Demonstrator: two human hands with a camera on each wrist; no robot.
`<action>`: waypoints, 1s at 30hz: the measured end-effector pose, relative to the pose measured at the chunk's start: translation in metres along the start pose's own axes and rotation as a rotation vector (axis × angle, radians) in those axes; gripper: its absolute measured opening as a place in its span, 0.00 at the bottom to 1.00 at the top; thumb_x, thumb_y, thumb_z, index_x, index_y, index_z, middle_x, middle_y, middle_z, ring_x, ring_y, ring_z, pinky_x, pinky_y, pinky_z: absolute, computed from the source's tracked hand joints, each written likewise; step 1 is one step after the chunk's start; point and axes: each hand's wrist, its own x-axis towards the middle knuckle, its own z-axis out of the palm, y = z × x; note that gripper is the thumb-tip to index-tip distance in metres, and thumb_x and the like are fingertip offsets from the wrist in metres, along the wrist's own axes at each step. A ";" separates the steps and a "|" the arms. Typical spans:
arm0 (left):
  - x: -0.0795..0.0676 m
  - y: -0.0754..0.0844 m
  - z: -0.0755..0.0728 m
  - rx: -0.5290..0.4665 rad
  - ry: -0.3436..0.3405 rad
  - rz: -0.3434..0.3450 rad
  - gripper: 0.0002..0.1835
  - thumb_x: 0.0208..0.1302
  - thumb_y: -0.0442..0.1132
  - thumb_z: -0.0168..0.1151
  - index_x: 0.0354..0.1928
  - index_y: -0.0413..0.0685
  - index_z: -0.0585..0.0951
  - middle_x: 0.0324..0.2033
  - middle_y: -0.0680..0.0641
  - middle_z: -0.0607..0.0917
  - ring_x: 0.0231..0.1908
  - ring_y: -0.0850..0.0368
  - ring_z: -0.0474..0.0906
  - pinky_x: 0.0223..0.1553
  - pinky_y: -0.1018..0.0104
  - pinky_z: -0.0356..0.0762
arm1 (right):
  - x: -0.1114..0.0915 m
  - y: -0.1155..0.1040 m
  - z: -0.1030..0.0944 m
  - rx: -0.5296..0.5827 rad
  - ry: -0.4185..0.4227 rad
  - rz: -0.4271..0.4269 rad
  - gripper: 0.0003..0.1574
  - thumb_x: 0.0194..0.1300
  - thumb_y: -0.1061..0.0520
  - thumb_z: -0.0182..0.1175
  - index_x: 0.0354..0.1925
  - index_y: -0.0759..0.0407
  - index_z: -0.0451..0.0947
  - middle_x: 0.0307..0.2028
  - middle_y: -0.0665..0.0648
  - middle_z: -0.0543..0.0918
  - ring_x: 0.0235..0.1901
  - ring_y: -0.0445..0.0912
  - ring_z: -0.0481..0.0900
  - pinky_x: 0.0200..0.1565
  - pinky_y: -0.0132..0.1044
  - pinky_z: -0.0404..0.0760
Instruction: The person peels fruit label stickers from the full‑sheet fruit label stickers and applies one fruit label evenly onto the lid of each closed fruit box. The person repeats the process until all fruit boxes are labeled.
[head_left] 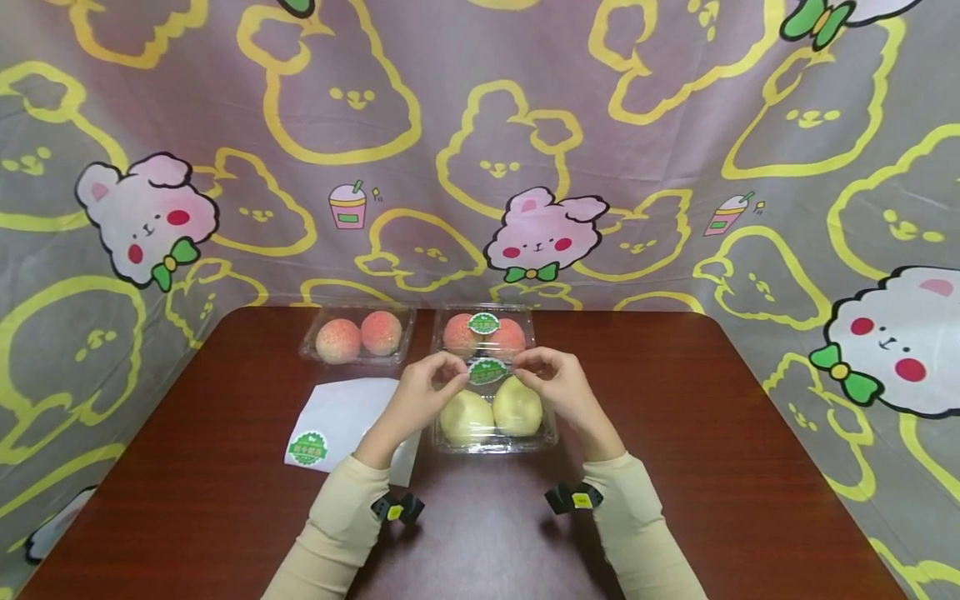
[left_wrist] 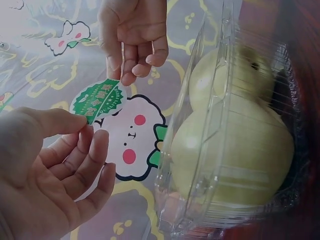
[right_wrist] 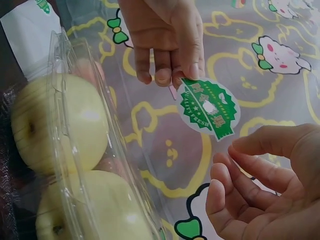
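Observation:
My left hand (head_left: 427,387) pinches a round green sticker (left_wrist: 97,102) with a white border and printed lettering between thumb and forefinger. Facing it, my right hand (head_left: 558,387) has its thumb and bent forefinger close together, right at the sticker's ribbon-shaped tip; a narrow gap shows there in the right wrist view. Its other fingers are loosely curved. The sticker is held up over a closed clear plastic box (head_left: 495,446) containing two pale yellow-green fruits (right_wrist: 60,125). In the wrist views this box stands beside both hands.
Behind the box, another clear box holds two peach-coloured fruits (head_left: 460,333), with a green sticker (head_left: 483,323) on its lid. To the left stands a box of two more peach fruits (head_left: 381,332). A white sheet (head_left: 345,408) bearing one green sticker (head_left: 307,448) lies near my left forearm.

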 end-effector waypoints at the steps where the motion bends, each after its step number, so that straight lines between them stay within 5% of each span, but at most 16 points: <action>1: 0.000 0.000 0.000 -0.006 -0.005 -0.003 0.03 0.63 0.34 0.62 0.35 0.42 0.80 0.31 0.43 0.84 0.34 0.62 0.77 0.39 0.72 0.79 | 0.000 0.000 0.001 -0.001 -0.002 -0.007 0.10 0.59 0.68 0.62 0.41 0.72 0.81 0.41 0.73 0.84 0.30 0.31 0.76 0.36 0.25 0.77; 20: 0.000 -0.002 0.005 -0.027 -0.034 -0.035 0.04 0.63 0.35 0.62 0.37 0.41 0.80 0.32 0.42 0.85 0.34 0.59 0.80 0.39 0.74 0.79 | 0.001 0.001 0.008 -0.055 -0.020 -0.017 0.04 0.59 0.68 0.63 0.33 0.71 0.78 0.31 0.69 0.82 0.25 0.34 0.73 0.30 0.26 0.74; 30: 0.001 -0.003 0.000 -0.079 0.023 -0.054 0.06 0.62 0.33 0.63 0.39 0.38 0.82 0.31 0.38 0.86 0.28 0.60 0.82 0.31 0.75 0.76 | 0.001 0.000 0.006 -0.042 0.016 -0.021 0.04 0.61 0.68 0.61 0.32 0.72 0.77 0.26 0.70 0.80 0.21 0.37 0.73 0.26 0.29 0.76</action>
